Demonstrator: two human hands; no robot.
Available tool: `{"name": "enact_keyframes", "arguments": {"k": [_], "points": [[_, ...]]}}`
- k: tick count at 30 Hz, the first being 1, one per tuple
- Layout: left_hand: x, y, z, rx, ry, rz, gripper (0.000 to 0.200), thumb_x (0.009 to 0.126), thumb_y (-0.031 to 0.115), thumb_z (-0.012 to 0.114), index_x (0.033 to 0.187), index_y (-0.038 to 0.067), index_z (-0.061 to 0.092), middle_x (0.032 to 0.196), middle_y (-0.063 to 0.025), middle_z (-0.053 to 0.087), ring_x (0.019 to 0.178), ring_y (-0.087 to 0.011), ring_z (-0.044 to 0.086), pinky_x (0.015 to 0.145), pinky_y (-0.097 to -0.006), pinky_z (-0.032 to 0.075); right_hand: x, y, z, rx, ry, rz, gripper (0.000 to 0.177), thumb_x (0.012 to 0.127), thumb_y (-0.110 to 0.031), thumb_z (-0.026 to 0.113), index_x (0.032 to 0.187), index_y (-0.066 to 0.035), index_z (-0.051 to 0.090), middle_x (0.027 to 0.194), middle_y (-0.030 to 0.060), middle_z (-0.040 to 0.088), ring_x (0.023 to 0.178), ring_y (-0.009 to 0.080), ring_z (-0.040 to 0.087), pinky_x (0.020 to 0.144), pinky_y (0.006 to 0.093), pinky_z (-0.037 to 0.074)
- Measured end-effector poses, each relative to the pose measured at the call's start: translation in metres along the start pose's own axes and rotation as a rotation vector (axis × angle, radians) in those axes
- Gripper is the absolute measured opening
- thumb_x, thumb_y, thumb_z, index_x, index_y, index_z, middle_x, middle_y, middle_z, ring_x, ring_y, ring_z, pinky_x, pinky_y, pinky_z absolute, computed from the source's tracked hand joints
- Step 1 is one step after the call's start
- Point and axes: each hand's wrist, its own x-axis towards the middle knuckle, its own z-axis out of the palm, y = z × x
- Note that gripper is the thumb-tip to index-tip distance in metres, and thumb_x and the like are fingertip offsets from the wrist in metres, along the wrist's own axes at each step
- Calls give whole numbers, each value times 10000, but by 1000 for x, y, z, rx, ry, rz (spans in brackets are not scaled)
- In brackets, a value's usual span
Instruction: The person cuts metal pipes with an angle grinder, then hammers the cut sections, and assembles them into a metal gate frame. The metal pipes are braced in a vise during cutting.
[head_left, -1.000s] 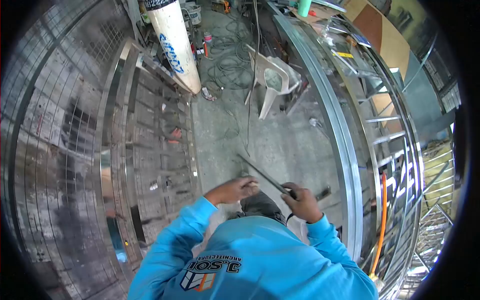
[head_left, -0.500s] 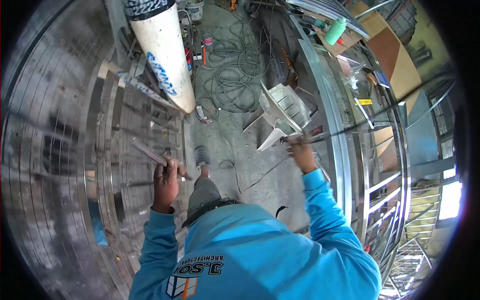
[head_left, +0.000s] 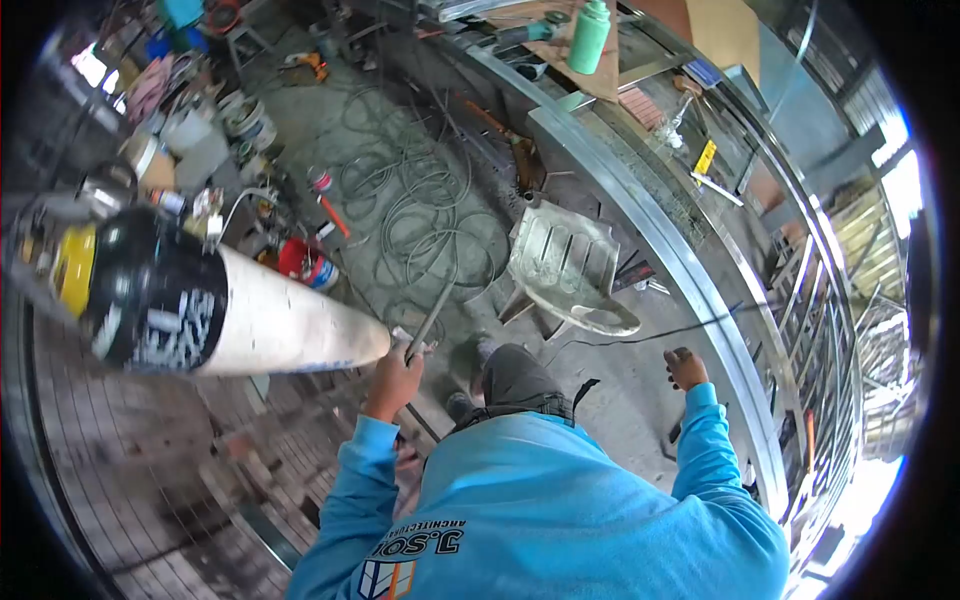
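My left hand is closed around a thin grey metal bar, which slants up and away past the foot of the gas cylinder. What looks like its lower end shows below the hand. On the other side, my right hand hangs over the floor near the long metal profiles, its fingers loosely curled and slightly apart. I see nothing in it. A dirty white plastic chair stands ahead, between both hands, with a dark cable running past it.
Coiled cables cover the floor ahead. A red bucket, a stick with an orange part and clutter lie left. At right, a workbench carries a green bottle and a yellow tool. Slatted metalwork lies at lower left.
My view has turned left, bringing the whole cylinder into sight. The left hand still carries the bar. The right hand has moved away from the chair and no longer shows the dark object at its fingers.
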Motion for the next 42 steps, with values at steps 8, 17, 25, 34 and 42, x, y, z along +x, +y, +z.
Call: {"name": "enact_keyframes", "arguments": {"k": [8,17,25,34,42], "points": [[236,58,-35,75,-50,270,463,940,281,535,1256,-55,572,1126,-336,634,1091,-476,602,928,-489,484,18,-38,39,486,-2,178,396,1004,-375,517,1139,-10,587,867,153,689,651,266,677,506,384,557],[413,174,-53,-308,-434,147,201,989,233,523,981,32,542,663,-59,573,481,-154,546,452,-335,454,-17,-74,84,1347,170,652,686,977,-596,465,1166,58,544,754,159,633,625,303,629,548,427,509],[628,340,15,-333,-363,414,269,948,241,564,965,-27,550,624,-113,585,509,-276,598,497,-412,491,-103,-105,170,1558,504,839,595,993,-567,465,1194,-7,467,666,92,541,554,232,540,484,396,451],[845,460,146,70,-322,1208,356,990,210,475,1200,-36,626,1177,-239,643,1078,-390,607,915,-479,478,-128,-345,199,1399,599,1096,441,1001,-416,538,1248,-55,589,1039,168,699,816,255,698,660,407,583],[830,510,163,159,-273,1107,453,973,258,498,1312,-39,542,1278,-246,608,1136,-420,591,962,-502,475,-147,-457,223,1383,614,1232,533,973,-493,561,1186,-8,625,1013,131,710,770,220,682,631,370,576]]}}
